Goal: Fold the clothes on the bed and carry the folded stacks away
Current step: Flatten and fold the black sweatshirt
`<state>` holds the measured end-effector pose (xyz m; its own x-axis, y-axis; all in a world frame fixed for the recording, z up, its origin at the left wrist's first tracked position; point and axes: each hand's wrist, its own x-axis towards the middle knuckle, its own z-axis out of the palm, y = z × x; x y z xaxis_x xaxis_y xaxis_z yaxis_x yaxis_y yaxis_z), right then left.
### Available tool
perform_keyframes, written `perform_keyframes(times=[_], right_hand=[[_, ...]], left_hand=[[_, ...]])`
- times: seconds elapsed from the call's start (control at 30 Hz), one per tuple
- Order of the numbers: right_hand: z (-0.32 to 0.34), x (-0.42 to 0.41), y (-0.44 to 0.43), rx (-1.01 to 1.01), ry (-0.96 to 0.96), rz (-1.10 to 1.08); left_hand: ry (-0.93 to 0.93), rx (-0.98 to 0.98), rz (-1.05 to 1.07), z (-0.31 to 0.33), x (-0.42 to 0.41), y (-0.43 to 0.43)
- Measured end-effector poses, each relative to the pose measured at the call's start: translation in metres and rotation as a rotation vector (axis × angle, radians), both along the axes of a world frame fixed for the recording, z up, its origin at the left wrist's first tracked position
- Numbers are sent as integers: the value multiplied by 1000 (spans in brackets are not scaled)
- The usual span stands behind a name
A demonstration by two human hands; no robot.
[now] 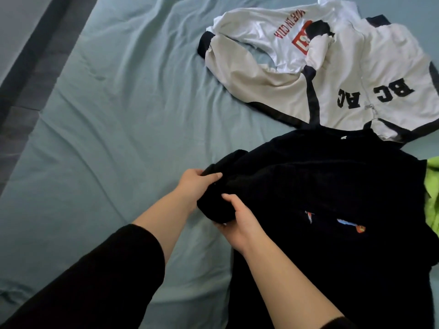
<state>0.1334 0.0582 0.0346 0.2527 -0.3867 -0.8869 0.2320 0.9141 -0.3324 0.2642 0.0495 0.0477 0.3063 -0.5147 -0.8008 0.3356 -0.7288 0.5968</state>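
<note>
A black sweatshirt (320, 186) with a small coloured print lies crumpled on the bed's right side. My left hand (197, 184) grips the bunched end of its sleeve from the left. My right hand (240, 224) holds the same bunched black cloth from below, thumb on top. Behind it lies a white jacket (370, 74) with dark trim and the letters "BC AC", spread out and partly turned inside out. A bright green garment (433, 198) peeks out at the right edge, mostly hidden by the sweatshirt.
The bed is covered with a wrinkled pale teal sheet (123, 115), bare across the left and middle. The bed's left edge (35, 67) drops to a dark floor strip at the upper left.
</note>
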Motion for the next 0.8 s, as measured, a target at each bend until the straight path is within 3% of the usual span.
perform_keyframes(times=[0.1, 0.2, 0.27, 0.4, 0.47, 0.63, 0.7, 0.8], right_hand=[[1, 2, 1, 20, 161, 114], [15, 14, 7, -38, 333, 651], [24, 31, 7, -208, 407, 811], [24, 83, 3, -745, 524, 861], [12, 109, 7, -934, 509, 1087], [-28, 125, 27, -821, 547, 1886], [-29, 121, 29, -923, 641, 1845], [-18, 121, 23, -1193, 789, 1387]], left_hand=[[-3, -116, 335, 7, 29, 13], [-32, -70, 423, 14, 68, 36], [14, -53, 511, 16, 89, 52], [182, -117, 797, 13, 113, 80], [256, -137, 866, 2, 118, 99], [173, 179, 807, -35, 127, 152], [99, 267, 786, -43, 142, 163], [90, 317, 945, -43, 163, 168]])
